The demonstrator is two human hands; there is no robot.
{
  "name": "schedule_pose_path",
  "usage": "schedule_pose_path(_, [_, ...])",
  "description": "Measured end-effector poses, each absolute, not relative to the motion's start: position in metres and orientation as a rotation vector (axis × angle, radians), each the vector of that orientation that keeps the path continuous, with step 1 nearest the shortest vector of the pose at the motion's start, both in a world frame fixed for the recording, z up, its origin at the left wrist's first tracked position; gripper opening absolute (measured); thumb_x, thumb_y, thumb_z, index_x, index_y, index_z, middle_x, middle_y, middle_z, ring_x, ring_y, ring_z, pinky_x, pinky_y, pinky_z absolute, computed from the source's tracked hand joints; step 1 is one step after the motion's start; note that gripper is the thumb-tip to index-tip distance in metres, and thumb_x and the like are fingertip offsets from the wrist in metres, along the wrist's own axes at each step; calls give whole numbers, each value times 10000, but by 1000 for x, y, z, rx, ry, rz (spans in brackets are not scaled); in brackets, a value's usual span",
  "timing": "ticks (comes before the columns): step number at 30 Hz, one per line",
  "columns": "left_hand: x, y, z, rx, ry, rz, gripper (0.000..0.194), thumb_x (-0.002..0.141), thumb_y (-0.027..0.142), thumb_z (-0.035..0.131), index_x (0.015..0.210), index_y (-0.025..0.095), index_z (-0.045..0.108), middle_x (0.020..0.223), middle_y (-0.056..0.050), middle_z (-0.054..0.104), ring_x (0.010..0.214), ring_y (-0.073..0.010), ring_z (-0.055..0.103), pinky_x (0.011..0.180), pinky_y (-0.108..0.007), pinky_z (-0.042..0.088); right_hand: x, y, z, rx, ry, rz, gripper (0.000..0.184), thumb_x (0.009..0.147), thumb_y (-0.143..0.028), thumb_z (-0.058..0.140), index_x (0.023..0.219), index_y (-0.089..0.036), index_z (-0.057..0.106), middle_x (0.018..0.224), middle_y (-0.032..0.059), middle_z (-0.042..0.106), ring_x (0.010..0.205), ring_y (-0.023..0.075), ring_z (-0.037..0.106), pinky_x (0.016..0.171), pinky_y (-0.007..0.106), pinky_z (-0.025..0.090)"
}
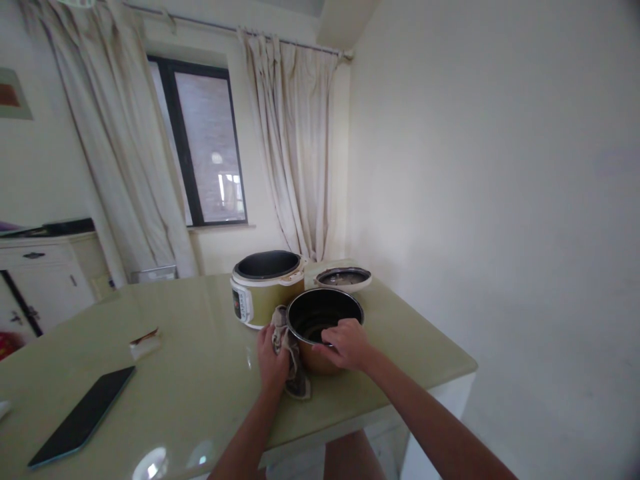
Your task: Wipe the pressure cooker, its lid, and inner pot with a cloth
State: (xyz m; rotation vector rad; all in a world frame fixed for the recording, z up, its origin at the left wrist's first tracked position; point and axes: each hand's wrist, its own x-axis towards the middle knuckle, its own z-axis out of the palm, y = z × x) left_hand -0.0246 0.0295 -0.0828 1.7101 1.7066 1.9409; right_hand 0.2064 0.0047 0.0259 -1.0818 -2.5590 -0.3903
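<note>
The pot (305, 357) stands upright near the table's near edge, towards its right end, mouth upward; being round, it has no long axis but the vertical one. Both hands are at it, one from each side. The right hand (349, 343) is at the near right rim, its fingers bent over the edge and seemingly clamped on it (the tips are lost against the dark inside). The left hand (274, 359) is beside the left wall, fingers closed on a crumpled cloth (299, 380) that lies between palm and pot and trails down to the tabletop. How firmly the cloth presses the wall I cannot tell.

Just beyond, the cooker body (273, 291) sits open to the pot's left, and an upturned lid (345, 278) lies near the far right corner. The table (200, 373) is pale green and glossy, mirroring lights. Towards its left end lie a dark tablet (83, 417) and a small packet (146, 343). A bare wall (500, 200) rises beyond the right edge; a curtained window (210, 147) faces the far edge.
</note>
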Motion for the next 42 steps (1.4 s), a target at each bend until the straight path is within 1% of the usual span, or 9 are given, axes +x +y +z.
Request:
schedule_pose_path(3, [-24, 28, -83, 1759, 1722, 1956, 428, 920, 350, 533, 1292, 178, 656, 1295, -152, 628, 1248, -315, 603, 1114, -519, 488, 198, 6, 26, -1139, -2534, -408, 530, 1087, -554, 412, 863, -198, 735, 804, 55, 772, 681, 161, 637, 655, 307, 264])
schedule_pose_path(10, [-24, 24, -83, 1966, 1741, 1905, 609, 800, 252, 584, 1404, 174, 608, 1381, -160, 574, 1309, -335, 551, 1129, -509, 470, 174, -5, 33, -1303, -2483, -402, 537, 1110, -537, 335, 951, -218, 737, 899, 66, 797, 761, 199, 717, 669, 300, 347])
schedule_pose_path(17, [-14, 12, -74, 2164, 1700, 1887, 378, 913, 320, 583, 1249, 179, 681, 1374, -174, 589, 1277, -335, 555, 1100, -517, 478, 138, -12, 40, -1464, -2365, -347, 543, 1096, -566, 337, 1020, -180, 711, 906, 127, 793, 798, 252, 754, 723, 332, 457])
schedule_pose_path(22, [-15, 11, -77, 2176, 1677, 1870, 400, 894, 359, 612, 1253, 193, 675, 1403, -175, 583, 1278, -343, 556, 1093, -525, 489, 122, -9, 39, -1514, -2307, -285, 624, 1074, -645, 335, 1034, -147, 709, 931, 161, 785, 849, 263, 748, 804, 358, 477])
schedule_pose_path(25, [-16, 13, -76, 2118, 1659, 1932, 437, 927, 351, 589, 1334, 199, 636, 1382, -157, 588, 1279, -327, 568, 1101, -516, 490, 135, -11, 39, -1348, -2320, -230, 511, 1089, -573, 395, 1046, -171, 708, 986, 121, 781, 924, 239, 727, 862, 344, 454])
schedule_pose_path(29, [-16, 14, -75, 2128, 1602, 1932, 564, 938, 315, 594, 1491, 216, 540, 1404, -142, 582, 1305, -309, 567, 1121, -498, 486, 178, -12, 43, -1069, -2269, -202, 377, 1106, -454, 433, 1211, -200, 691, 1124, 93, 758, 1071, 214, 668, 973, 344, 407])
schedule_pose_path(34, [-17, 18, -81, 2113, 1641, 1920, 451, 923, 271, 569, 1358, 206, 667, 1408, -149, 589, 1327, -322, 557, 1128, -519, 488, 226, -2, 44, -1177, -2344, -246, 476, 1094, -544, 429, 1097, -185, 742, 1101, 98, 761, 1051, 227, 651, 935, 356, 397])
schedule_pose_path(39, [-16, 17, -81, 2135, 1647, 1905, 373, 893, 251, 591, 1239, 205, 722, 1384, -145, 605, 1303, -324, 568, 1117, -519, 500, 222, 8, 28, -1391, -2453, -309, 648, 1050, -680, 423, 832, -181, 776, 826, 86, 776, 785, 193, 676, 756, 327, 359])
schedule_pose_path(42, [-13, 13, -76, 2202, 1661, 1881, 344, 898, 245, 605, 1214, 223, 739, 1400, -153, 599, 1305, -336, 560, 1107, -526, 502, 210, 6, 24, -1422, -2385, -325, 656, 1065, -656, 402, 780, -200, 775, 777, 70, 776, 720, 172, 671, 726, 316, 336])
